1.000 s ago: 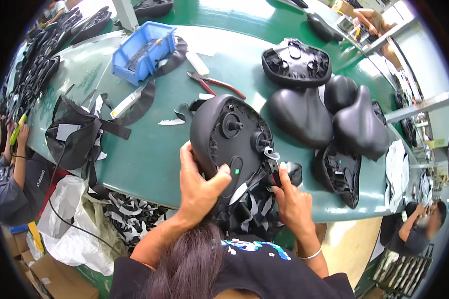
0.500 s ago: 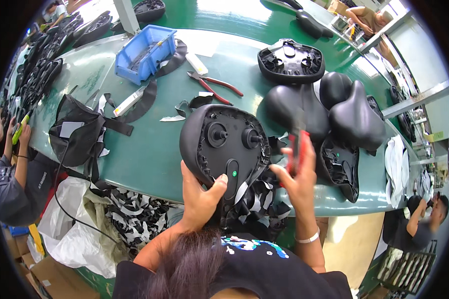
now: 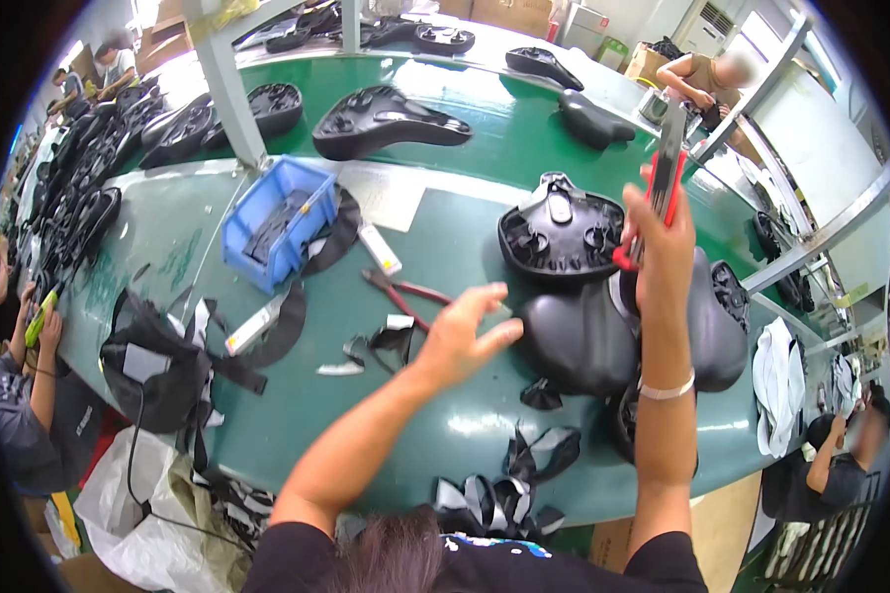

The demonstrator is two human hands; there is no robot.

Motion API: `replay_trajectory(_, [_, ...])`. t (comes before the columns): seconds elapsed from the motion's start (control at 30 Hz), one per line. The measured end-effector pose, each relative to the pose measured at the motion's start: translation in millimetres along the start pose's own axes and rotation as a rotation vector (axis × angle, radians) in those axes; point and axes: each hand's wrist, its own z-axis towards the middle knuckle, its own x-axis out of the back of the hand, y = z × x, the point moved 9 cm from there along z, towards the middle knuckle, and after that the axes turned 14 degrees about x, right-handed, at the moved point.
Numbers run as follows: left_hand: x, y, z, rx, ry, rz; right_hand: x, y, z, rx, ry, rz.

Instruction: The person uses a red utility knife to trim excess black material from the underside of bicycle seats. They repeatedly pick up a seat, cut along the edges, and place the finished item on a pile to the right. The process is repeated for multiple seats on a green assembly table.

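My left hand (image 3: 465, 336) is held over the table with its fingers spread and nothing in it. Close to it lie red-handled pliers (image 3: 398, 291). My right hand (image 3: 666, 242), raised over the pile of saddles, is wrapped round a red-and-black utility knife (image 3: 669, 163) that points up and away. Below that hand are smooth black saddles (image 3: 578, 336), partly hidden by my forearm. Another saddle (image 3: 562, 232) lies underside up just left of the knife. Farther off, a black saddle (image 3: 391, 124) rests underside up on the green surface.
A blue bin (image 3: 279, 222) stands at the left beside a metal post (image 3: 222, 89). Black trimmings (image 3: 499, 504) lie at the near edge, and a black bag (image 3: 148, 361) at the left. White pieces (image 3: 778, 385) hang over the right edge. Other people work on both sides.
My left hand has let go of the saddle, and one now lies on the far green surface. Both hands have moved forward, the right one rising with the knife. The view has tilted up.
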Motion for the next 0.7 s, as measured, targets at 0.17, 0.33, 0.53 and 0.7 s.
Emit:
replay_trajectory(0.17, [-3.7,5.2,0.5,-0.097,-0.02,0.071,-9.1,118.4,141.8,-0.089,0.191,0.23])
replay_trajectory(0.33, [-7.8,9.1,-0.4,-0.13,-0.106,0.125,-16.8,335.5,200.5,-0.461,0.5,0.299])
replay_trajectory(0.53, [0.1,3.9,0.5,-0.044,-0.136,0.088,-14.8,460.5,216.2,-0.61,0.618,0.438])
replay_trajectory(0.7, [-4.9,9.6,5.5,-0.033,-0.151,0.154,17.0,458.8,221.4,-0.58,0.619,0.438])
